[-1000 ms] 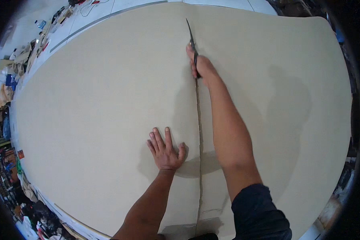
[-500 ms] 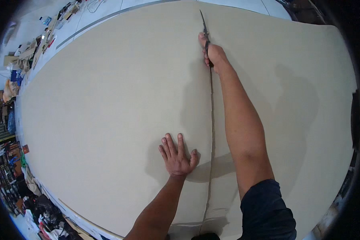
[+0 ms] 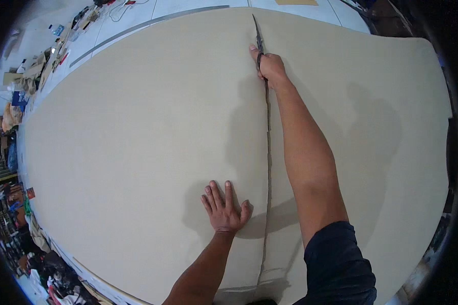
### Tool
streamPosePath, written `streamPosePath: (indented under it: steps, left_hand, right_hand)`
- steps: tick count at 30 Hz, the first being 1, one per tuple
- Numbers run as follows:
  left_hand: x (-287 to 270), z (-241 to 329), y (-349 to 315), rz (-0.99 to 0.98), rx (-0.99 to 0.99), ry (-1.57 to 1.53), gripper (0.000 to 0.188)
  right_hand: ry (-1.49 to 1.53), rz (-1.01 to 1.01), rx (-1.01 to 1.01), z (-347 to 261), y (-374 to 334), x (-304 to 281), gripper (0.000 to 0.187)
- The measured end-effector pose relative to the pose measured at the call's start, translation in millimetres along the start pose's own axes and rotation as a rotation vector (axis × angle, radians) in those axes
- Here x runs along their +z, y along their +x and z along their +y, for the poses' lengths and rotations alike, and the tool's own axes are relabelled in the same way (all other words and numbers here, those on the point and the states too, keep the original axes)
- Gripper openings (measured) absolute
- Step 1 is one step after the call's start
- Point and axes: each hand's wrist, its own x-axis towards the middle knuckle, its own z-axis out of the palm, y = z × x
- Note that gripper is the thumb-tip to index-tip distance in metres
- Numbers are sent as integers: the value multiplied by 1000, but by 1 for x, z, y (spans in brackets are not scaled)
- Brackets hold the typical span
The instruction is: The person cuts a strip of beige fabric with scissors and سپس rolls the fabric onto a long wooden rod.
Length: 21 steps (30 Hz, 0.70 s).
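Note:
A large beige sheet spreads across nearly the whole view. My right hand is stretched far out, its fingers closed round the handles of a pair of dark scissors. The blades point away from me, their tip close to the sheet's far edge, and look almost closed. A long cut runs from the scissors back toward me, with a slightly ragged edge. My left hand lies flat on the sheet left of the cut, fingers spread, holding nothing.
White floor tiles and a grey strip lie beyond the sheet's far edge. Cluttered boxes, bags and cloth line the left side. Dark objects stand at the far right corner.
The view has tilted slightly, so the far edge and my left hand sit lower in it. My right hand and the scissors are a little nearer the far edge.

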Motion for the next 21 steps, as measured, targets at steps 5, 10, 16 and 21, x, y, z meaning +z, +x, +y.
streamPosePath:
  steps: [5, 10, 16, 21]
  left_hand:
    - [-3, 0, -1, -21, -2, 4, 79]
    - [0, 2, -2, 3, 5, 2, 80]
    - [-1, 1, -1, -7, -3, 4, 80]
    - [0, 2, -2, 1, 1, 9, 81]
  right_hand:
    - [135, -22, 46, -11, 4, 0, 55]
    - [122, -65, 127, -29, 37, -1, 54]
    - [-7, 48, -83, -26, 35, -3, 55]
    - [66, 32, -93, -29, 13, -7, 56]
